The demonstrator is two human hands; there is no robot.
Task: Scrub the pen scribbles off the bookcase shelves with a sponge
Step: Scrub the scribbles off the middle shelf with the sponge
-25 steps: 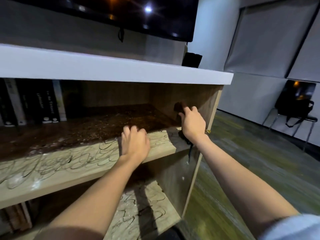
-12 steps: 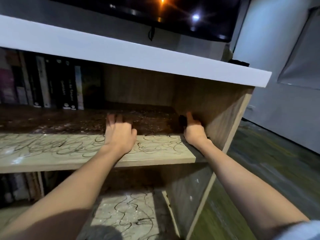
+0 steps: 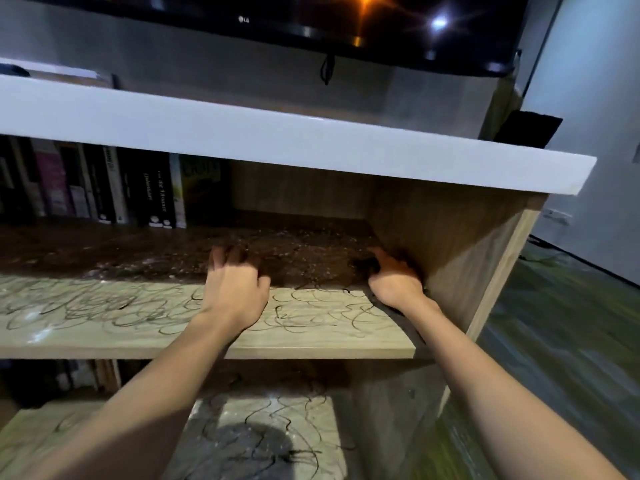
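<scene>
The wooden bookcase's middle shelf (image 3: 138, 317) carries black pen scribbles along its lit front strip; its back part lies in dark shadow. My right hand (image 3: 394, 280) grips a dark sponge (image 3: 363, 263) and presses it onto the shelf in the right corner, against the side panel (image 3: 450, 237). My left hand (image 3: 235, 289) rests on the shelf near its middle with the fingers bent and reaching into the shadow, holding nothing. The lower shelf (image 3: 270, 420) is scribbled too.
A row of books (image 3: 104, 188) stands at the back left of the middle shelf. The thick white top board (image 3: 277, 140) overhangs the opening, with a television (image 3: 346, 19) above it. A black object (image 3: 526, 129) sits on the top's right end. Open floor (image 3: 554, 341) lies to the right.
My right hand dropped with the sponge from the side panel down to the shelf's right corner. My left hand slid a little deeper onto the shelf. The view turned left and came closer.
</scene>
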